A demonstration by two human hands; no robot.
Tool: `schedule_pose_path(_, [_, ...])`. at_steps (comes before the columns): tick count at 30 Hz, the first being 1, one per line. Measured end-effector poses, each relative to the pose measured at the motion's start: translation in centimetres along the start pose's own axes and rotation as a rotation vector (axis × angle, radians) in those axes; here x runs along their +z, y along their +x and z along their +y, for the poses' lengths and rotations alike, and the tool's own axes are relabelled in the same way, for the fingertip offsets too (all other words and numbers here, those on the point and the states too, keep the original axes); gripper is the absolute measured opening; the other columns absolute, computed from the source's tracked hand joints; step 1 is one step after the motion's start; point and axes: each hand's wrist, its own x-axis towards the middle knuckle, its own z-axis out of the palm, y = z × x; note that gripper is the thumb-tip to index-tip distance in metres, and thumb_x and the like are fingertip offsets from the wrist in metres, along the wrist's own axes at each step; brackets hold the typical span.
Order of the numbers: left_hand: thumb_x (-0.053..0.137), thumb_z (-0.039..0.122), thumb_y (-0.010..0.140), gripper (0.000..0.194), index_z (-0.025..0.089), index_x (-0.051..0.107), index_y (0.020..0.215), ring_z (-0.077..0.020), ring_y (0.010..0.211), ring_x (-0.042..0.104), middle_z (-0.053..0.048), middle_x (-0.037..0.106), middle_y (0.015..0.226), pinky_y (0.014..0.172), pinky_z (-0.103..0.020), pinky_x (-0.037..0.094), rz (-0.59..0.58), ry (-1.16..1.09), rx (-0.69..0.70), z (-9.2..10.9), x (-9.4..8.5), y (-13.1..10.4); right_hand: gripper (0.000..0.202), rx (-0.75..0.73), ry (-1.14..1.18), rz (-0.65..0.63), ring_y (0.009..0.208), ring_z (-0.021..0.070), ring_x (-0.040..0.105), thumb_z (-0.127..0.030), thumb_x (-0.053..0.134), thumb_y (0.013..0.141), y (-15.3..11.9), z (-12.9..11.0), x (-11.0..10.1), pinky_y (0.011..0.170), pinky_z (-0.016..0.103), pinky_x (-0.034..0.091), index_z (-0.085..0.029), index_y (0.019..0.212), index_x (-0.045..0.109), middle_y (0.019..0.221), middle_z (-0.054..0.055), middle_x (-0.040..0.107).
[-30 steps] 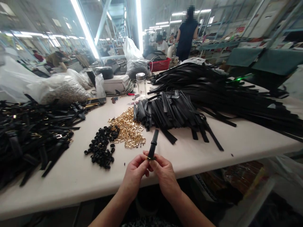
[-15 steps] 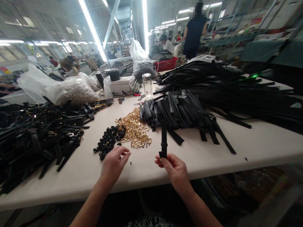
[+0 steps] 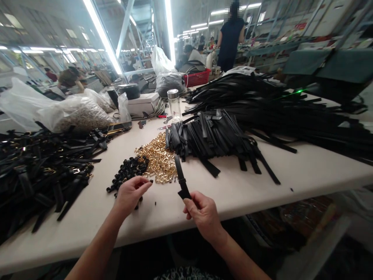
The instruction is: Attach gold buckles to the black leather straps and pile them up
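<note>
My right hand [image 3: 202, 213] is closed on a short black strap [image 3: 180, 171], which points up and away with a loop around it and a folded lower end. My left hand [image 3: 131, 194] is pinched at the near edge of a pile of small black loops [image 3: 128, 171]. A small black loop [image 3: 151, 181] shows at its fingertips. Beyond the strap lies a heap of gold metal buckles [image 3: 160, 157], touching the black pile. One tiny dark bit [image 3: 155, 203] rests on the table between my hands.
Cut black straps [image 3: 210, 134] lie in a stack behind, with long black strips [image 3: 262, 93] at right. Buckled black straps [image 3: 43, 167] cover the table's left side. Behind stand a glass jar [image 3: 175, 107], a white box [image 3: 142, 104] and plastic bags [image 3: 81, 112]. A person [image 3: 231, 39] stands far off.
My left hand has closed to a pinch, with a small black loop now at its fingertips. The strap in my right hand has tilted left. The whole view has shifted slightly.
</note>
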Motion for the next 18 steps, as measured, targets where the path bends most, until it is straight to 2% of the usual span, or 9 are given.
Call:
schedule_pose_path(3, [0.08,0.042,0.068,0.026,0.018,0.072,0.076,-0.0146,0.065,0.057,-0.002,0.067,0.073,0.061,-0.024,0.045,-0.039,-0.547,-0.143,1.3,3.1,-2.1,0.026,-0.018,-0.033,-0.003,0.048,0.0122,0.059,-0.037,0.058,0.093,0.3,-0.8,0.8,0.046,0.018,0.044,-0.018,0.074,0.057,0.062,0.0,0.063])
schedule_pose_path(5, [0.085,0.04,0.064,0.029,0.017,0.072,0.074,-0.0132,0.066,0.058,-0.002,0.067,0.075,0.062,-0.022,0.047,-0.057,-0.78,-0.221,2.4,5.0,-3.4,0.024,-0.033,-0.055,-0.006,0.049,0.0123,0.06,-0.036,0.058,0.093,0.4,-1.1,1.1,0.047,0.018,0.045,-0.018,0.077,0.059,0.063,0.0,0.064])
schedule_pose_path(7, [0.089,0.038,0.06,0.03,0.016,0.071,0.071,-0.0126,0.066,0.059,-0.003,0.068,0.074,0.063,-0.022,0.049,-0.077,-0.917,-0.277,3.4,6.3,-4.3,0.023,-0.048,-0.096,-0.003,0.05,0.0125,0.061,-0.036,0.058,0.094,0.5,-1.3,1.1,0.049,0.019,0.046,-0.018,0.081,0.061,0.065,0.0,0.065])
schedule_pose_path(11, [0.089,0.035,0.062,0.028,0.015,0.071,0.071,-0.0118,0.065,0.059,-0.003,0.068,0.073,0.064,-0.021,0.051,-0.112,-0.967,-0.275,4.0,7.2,-4.6,0.022,-0.062,-0.16,-0.001,0.054,0.0126,0.063,-0.036,0.058,0.096,0.1,-1.2,0.6,0.052,0.019,0.046,-0.018,0.084,0.064,0.068,0.0,0.067])
schedule_pose_path(18, [0.084,0.03,0.069,0.023,0.021,0.073,0.088,-0.0117,0.064,0.061,0.0,0.071,0.078,0.063,-0.022,0.053,-0.061,-0.757,-0.084,3.6,6.4,-4.9,0.018,-0.016,-0.134,-0.12,0.053,0.0114,0.063,-0.028,0.059,0.095,-0.1,-1.3,-0.4,0.051,0.017,0.046,-0.017,0.081,0.064,0.067,-0.002,0.067])
